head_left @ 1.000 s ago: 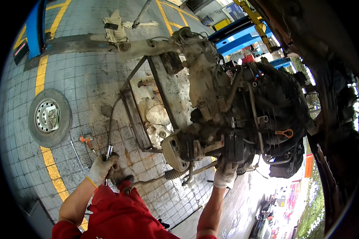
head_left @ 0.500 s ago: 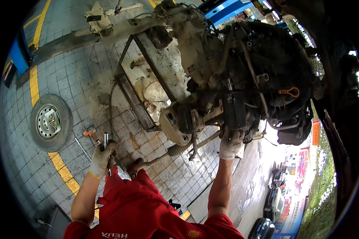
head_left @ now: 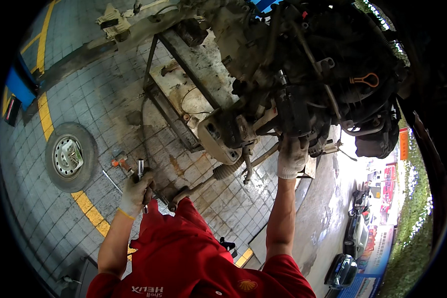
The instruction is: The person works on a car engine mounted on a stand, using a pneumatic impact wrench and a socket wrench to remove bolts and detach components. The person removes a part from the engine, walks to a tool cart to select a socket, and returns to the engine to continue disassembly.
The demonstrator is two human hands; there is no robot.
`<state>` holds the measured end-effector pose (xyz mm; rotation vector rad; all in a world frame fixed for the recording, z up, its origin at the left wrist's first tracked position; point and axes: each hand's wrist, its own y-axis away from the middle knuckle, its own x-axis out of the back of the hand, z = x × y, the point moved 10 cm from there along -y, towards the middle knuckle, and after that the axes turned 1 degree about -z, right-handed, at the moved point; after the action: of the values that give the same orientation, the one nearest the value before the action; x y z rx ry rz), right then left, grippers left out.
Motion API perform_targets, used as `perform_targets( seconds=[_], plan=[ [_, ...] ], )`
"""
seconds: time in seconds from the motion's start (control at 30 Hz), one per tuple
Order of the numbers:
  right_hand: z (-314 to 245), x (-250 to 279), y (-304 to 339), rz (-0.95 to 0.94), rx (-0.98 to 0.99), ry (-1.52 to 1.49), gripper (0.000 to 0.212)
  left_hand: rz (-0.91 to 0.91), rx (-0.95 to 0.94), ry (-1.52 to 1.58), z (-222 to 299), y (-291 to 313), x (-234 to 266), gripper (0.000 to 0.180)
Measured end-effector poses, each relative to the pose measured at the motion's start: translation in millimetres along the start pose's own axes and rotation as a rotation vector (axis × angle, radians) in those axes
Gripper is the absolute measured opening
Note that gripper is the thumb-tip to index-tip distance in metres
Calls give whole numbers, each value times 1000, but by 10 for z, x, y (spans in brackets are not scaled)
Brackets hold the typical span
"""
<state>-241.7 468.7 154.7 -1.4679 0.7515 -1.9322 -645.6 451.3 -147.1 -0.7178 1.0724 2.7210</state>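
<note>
My right hand [head_left: 293, 158], in a pale work glove, grips a black impact wrench [head_left: 292, 111] from below. A shiny socket [head_left: 282, 77] at its nose points up toward the dark, greasy engine [head_left: 342, 64]. Where the socket's tip meets the engine, I cannot make out contact. My left hand [head_left: 135, 191], gloved too, is closed around a chrome socket on a bar [head_left: 141, 166], low on the left near my red trousers. The bar's other end pokes out below the fist.
A wheel [head_left: 70, 158] with a small tray of parts lies on the tiled floor at left. An orange tool [head_left: 120, 161] and a thin metal rod [head_left: 112, 182] lie near my left hand. A metal frame [head_left: 181, 74] stands under the engine; an orange dipstick loop [head_left: 366, 79] juts out.
The whole view has shifted, and the engine sits higher in the picture. Both hands keep their holds, with the wrench in nearly the same place against the engine.
</note>
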Motion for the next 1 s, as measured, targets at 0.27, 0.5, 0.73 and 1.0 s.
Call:
perform_targets(
  seconds=[0.27,0.5,0.73,1.0],
  plan=[
    [321,-193,289,-112,-47,-97,29,-32,-24,-43,-22,46,-7,24],
    [169,-85,128,-45,26,-16,39,-4,-18,-17,-59,39,91,21],
    [238,-202,208,-191,87,84,47,-20,-20,-10,-42,11,84,22],
    [125,-43,74,-137,-27,80,49,-50,-16,-29,-33,33,-1,21]
  ],
)
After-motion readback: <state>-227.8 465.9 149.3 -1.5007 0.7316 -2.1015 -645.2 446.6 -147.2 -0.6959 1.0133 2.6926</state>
